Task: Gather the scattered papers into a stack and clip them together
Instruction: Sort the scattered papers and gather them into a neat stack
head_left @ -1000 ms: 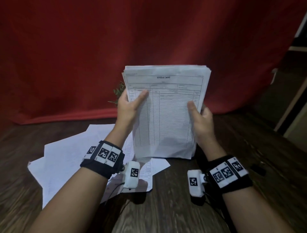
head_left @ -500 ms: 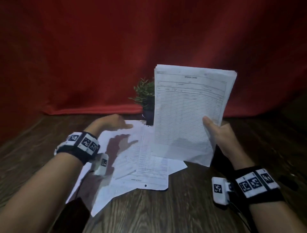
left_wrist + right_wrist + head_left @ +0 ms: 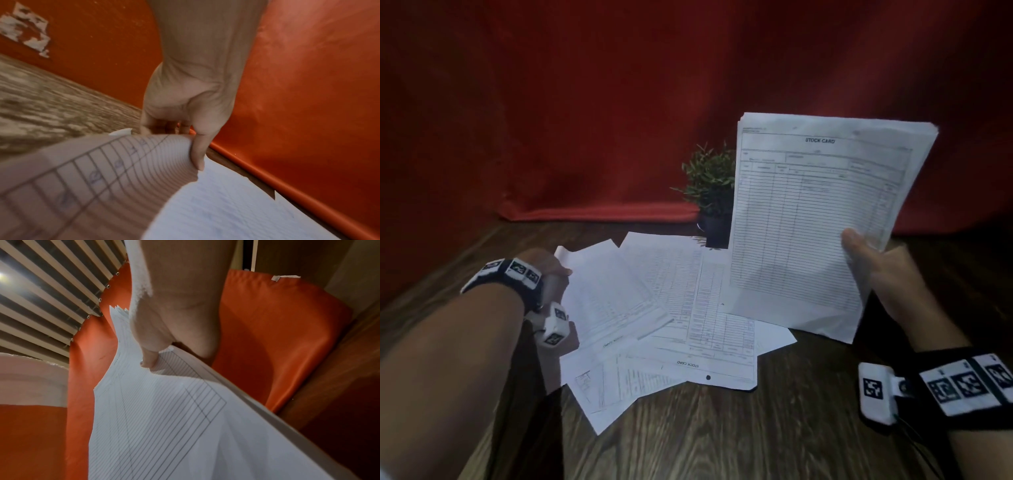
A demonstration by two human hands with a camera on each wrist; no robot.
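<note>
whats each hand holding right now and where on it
The right hand holds the upright stack of papers by its lower right edge. The left hand pinches the far left corner of a loose sheet on the table.

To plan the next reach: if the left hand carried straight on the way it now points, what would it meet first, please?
The left hand, already pinching a sheet's corner, points across the wooden table toward the red backdrop. Probably the backdrop's foot comes first; depth is unclear.
</note>
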